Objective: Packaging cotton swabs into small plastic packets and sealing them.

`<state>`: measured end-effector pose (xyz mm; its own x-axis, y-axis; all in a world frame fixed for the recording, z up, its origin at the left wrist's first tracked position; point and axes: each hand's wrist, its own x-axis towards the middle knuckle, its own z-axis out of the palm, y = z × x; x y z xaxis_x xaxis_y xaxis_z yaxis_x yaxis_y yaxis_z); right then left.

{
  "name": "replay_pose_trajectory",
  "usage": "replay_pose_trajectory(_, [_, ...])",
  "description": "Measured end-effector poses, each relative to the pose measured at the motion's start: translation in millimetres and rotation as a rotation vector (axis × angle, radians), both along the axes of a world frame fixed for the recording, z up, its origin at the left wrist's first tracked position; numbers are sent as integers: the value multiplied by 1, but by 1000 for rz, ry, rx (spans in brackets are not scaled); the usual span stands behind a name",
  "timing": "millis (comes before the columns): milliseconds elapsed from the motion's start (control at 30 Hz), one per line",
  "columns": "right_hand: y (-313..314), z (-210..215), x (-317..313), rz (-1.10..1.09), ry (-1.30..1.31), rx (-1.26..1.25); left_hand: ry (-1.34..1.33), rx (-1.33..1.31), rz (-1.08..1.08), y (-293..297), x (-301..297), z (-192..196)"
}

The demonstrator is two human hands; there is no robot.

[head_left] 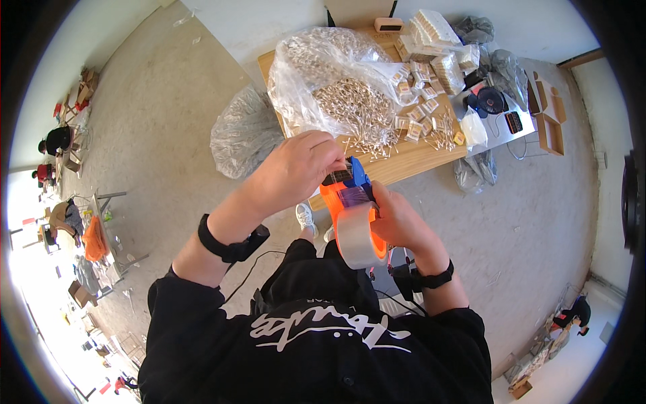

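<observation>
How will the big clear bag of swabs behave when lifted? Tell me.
The bag will likely sag: its film looks thin and wrinkled. It may feel light for its bulk, as thin swabs show inside. Some would probably spill, since many lie loose at its opening.

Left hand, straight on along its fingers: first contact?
Likely the tape dispenser's blue end, right by the left hand's fingertips and held in the right hand. Depth is unclear, so I can't tell whether they already touch.
</observation>
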<state>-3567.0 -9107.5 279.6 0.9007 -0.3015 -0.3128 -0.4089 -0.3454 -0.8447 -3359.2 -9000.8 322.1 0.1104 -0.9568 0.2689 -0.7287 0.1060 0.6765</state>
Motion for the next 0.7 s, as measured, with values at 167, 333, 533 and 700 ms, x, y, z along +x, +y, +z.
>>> replay_pose_trajectory(167, [-3,6,0,-21,-38,40,-71,-11,-106,-5,7,8])
replay_pose_trajectory(333, [-6,-1,-5,-74,-47,101,-78,42,-40,3,0,2])
replay_pose_trajectory(533, [-4,0,-4,-51,-44,117,-67,68,-52,1,4,-3])
replay_pose_trajectory(700, [-5,0,-3,-51,-56,141,-69,47,-125,-4,13,1])
